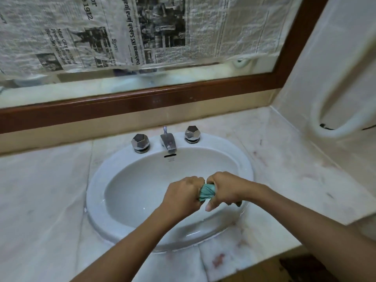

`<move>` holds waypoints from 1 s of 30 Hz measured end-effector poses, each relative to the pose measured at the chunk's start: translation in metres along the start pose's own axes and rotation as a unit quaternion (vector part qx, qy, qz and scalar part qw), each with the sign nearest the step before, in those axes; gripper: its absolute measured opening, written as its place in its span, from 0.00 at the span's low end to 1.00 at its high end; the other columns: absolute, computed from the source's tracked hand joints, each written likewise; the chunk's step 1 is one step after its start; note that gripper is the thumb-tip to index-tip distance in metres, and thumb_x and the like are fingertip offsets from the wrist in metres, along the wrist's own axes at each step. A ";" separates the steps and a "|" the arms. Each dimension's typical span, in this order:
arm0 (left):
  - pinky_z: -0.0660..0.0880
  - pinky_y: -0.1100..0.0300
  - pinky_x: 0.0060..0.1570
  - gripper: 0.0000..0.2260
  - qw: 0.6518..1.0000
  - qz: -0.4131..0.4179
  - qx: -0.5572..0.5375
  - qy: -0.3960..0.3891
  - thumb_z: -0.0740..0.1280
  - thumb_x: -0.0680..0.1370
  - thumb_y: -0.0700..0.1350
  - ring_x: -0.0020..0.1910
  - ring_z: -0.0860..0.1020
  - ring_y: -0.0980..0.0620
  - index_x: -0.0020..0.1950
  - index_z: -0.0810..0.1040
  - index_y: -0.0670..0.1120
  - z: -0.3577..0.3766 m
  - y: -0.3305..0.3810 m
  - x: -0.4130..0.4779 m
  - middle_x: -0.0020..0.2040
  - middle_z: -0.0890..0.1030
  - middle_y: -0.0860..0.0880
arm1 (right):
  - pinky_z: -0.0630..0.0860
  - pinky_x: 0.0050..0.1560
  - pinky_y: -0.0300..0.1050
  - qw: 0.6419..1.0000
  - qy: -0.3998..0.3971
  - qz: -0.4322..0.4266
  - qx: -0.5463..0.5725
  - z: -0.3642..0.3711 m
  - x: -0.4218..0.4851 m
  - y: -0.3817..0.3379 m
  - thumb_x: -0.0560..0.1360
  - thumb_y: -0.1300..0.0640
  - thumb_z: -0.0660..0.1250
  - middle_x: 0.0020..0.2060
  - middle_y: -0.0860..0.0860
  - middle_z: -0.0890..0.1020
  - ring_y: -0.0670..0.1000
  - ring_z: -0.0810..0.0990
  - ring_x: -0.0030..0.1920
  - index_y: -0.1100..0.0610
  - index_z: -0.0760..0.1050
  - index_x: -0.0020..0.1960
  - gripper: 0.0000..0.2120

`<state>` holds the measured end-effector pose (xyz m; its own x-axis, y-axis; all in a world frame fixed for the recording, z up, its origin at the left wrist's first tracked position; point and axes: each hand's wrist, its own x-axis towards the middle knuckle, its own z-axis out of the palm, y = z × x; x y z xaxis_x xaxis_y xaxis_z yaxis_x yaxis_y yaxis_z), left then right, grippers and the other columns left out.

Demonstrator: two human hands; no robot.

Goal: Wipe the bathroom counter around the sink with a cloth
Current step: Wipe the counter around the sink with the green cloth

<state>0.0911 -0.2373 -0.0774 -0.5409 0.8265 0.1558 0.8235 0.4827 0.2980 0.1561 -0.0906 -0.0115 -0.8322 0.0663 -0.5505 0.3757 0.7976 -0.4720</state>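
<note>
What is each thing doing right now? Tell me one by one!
Cloth: bunched up, squeezed between both hands over the sink.
Left hand: closed on the cloth.
Right hand: closed on the cloth.
Faucet: no water running.
Sink: no standing water, a few droplets.
Counter: not being wiped, reddish stains near the front.
Mirror: mostly covered with newspaper.

Pale marble counter [50,192] holds a white sink [242,159].

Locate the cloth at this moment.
In the head view, the green cloth is bunched between the left hand and right hand, above the sink basin.
</note>
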 end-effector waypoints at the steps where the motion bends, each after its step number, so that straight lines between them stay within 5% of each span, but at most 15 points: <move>1: 0.65 0.59 0.31 0.07 1.000 0.022 -0.008 0.020 0.67 0.71 0.49 0.37 0.77 0.44 0.43 0.74 0.47 0.006 0.002 -0.002 0.39 0.78 0.49 | 0.67 0.18 0.37 0.998 -0.013 0.009 0.057 0.003 -0.008 0.003 0.64 0.53 0.79 0.26 0.52 0.74 0.48 0.70 0.22 0.58 0.73 0.41 0.17; 3: 0.66 0.58 0.33 0.09 0.998 0.044 -0.028 0.045 0.67 0.67 0.48 0.37 0.76 0.46 0.45 0.74 0.48 0.014 0.009 -0.004 0.40 0.76 0.50 | 0.65 0.19 0.35 0.985 -0.018 0.025 0.168 0.009 -0.023 0.010 0.67 0.55 0.78 0.24 0.49 0.70 0.44 0.68 0.21 0.57 0.72 0.40 0.15; 6: 0.71 0.55 0.44 0.22 0.996 -0.001 -0.078 0.041 0.68 0.65 0.50 0.48 0.74 0.50 0.59 0.74 0.53 0.022 0.018 -0.010 0.53 0.76 0.52 | 0.68 0.27 0.38 0.954 0.007 0.036 0.298 0.017 -0.040 0.030 0.71 0.52 0.74 0.27 0.50 0.74 0.46 0.70 0.25 0.58 0.74 0.41 0.12; 9: 0.67 0.63 0.55 0.33 0.978 -0.055 -0.201 0.017 0.69 0.64 0.48 0.58 0.70 0.56 0.68 0.65 0.61 0.030 0.027 -0.015 0.64 0.68 0.57 | 0.70 0.27 0.39 0.910 0.036 0.042 0.412 0.024 -0.053 0.056 0.74 0.47 0.70 0.30 0.53 0.77 0.48 0.72 0.27 0.64 0.77 0.49 0.19; 11: 0.69 0.66 0.55 0.36 0.909 -0.135 -0.394 -0.030 0.70 0.62 0.43 0.61 0.71 0.58 0.66 0.63 0.65 0.030 0.043 -0.010 0.66 0.68 0.59 | 0.71 0.27 0.39 0.877 0.054 0.035 0.476 0.028 -0.062 0.070 0.75 0.47 0.67 0.33 0.55 0.79 0.50 0.74 0.28 0.62 0.79 0.53 0.18; 14: 0.75 0.58 0.52 0.30 0.736 -0.258 -0.623 -0.063 0.69 0.62 0.45 0.59 0.77 0.52 0.63 0.70 0.60 0.027 0.077 0.002 0.64 0.75 0.53 | 0.72 0.30 0.37 0.840 0.110 0.030 0.531 0.030 -0.070 0.090 0.78 0.50 0.65 0.37 0.54 0.82 0.47 0.76 0.30 0.60 0.80 0.54 0.14; 16: 0.76 0.55 0.52 0.24 0.655 -0.309 -0.685 -0.085 0.73 0.67 0.52 0.57 0.80 0.50 0.62 0.74 0.56 0.026 0.104 0.013 0.59 0.80 0.49 | 0.72 0.34 0.35 0.855 0.169 0.041 0.489 0.032 -0.072 0.103 0.77 0.51 0.67 0.39 0.52 0.82 0.43 0.77 0.32 0.57 0.79 0.51 0.10; 17: 0.75 0.53 0.52 0.21 0.641 -0.322 -0.691 -0.092 0.73 0.70 0.54 0.54 0.81 0.49 0.62 0.75 0.54 0.028 0.116 0.020 0.57 0.82 0.47 | 0.71 0.35 0.34 0.872 0.202 0.052 0.443 0.032 -0.072 0.110 0.76 0.52 0.69 0.40 0.52 0.81 0.42 0.77 0.33 0.54 0.78 0.47 0.06; 19: 0.74 0.54 0.45 0.19 0.640 -0.331 -0.687 -0.092 0.72 0.72 0.55 0.47 0.80 0.48 0.60 0.77 0.49 0.035 0.138 0.038 0.54 0.83 0.43 | 0.67 0.35 0.33 0.903 0.254 0.066 0.339 0.031 -0.071 0.126 0.73 0.54 0.71 0.42 0.54 0.78 0.44 0.75 0.35 0.49 0.74 0.39 0.07; 21: 0.72 0.58 0.39 0.21 0.645 -0.340 -0.681 -0.067 0.75 0.70 0.54 0.44 0.78 0.46 0.59 0.78 0.45 0.045 0.155 0.057 0.52 0.84 0.40 | 0.66 0.35 0.30 0.898 0.267 0.059 0.346 0.026 -0.075 0.140 0.73 0.57 0.71 0.41 0.52 0.76 0.45 0.74 0.36 0.47 0.74 0.39 0.08; 25: 0.78 0.55 0.44 0.19 0.618 -0.322 -0.716 -0.044 0.73 0.72 0.46 0.50 0.83 0.43 0.60 0.78 0.40 0.067 0.172 0.084 0.52 0.84 0.40 | 0.74 0.35 0.43 0.741 0.206 0.049 0.638 0.017 -0.084 0.173 0.76 0.68 0.64 0.38 0.60 0.83 0.55 0.79 0.37 0.62 0.81 0.44 0.07; 28: 0.77 0.61 0.43 0.16 0.674 -0.329 -0.661 -0.027 0.71 0.75 0.42 0.51 0.83 0.49 0.62 0.76 0.46 0.082 0.184 0.098 0.53 0.84 0.45 | 0.78 0.38 0.45 0.659 0.174 0.056 0.730 0.007 -0.087 0.202 0.75 0.73 0.58 0.41 0.63 0.84 0.58 0.82 0.38 0.66 0.79 0.50 0.12; 30: 0.76 0.66 0.39 0.17 0.728 -0.361 -0.582 0.012 0.72 0.75 0.41 0.50 0.81 0.53 0.62 0.75 0.51 0.093 0.185 0.103 0.53 0.82 0.50 | 0.80 0.43 0.45 0.650 0.208 0.052 0.729 -0.007 -0.089 0.224 0.75 0.74 0.56 0.42 0.59 0.85 0.56 0.83 0.40 0.64 0.79 0.52 0.16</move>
<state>0.2036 -0.0362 -0.0934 -0.7757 0.4663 -0.4254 -0.3730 0.2050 0.9049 0.3116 0.0860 -0.0638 -0.6963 0.4721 -0.5407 0.1742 -0.6196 -0.7654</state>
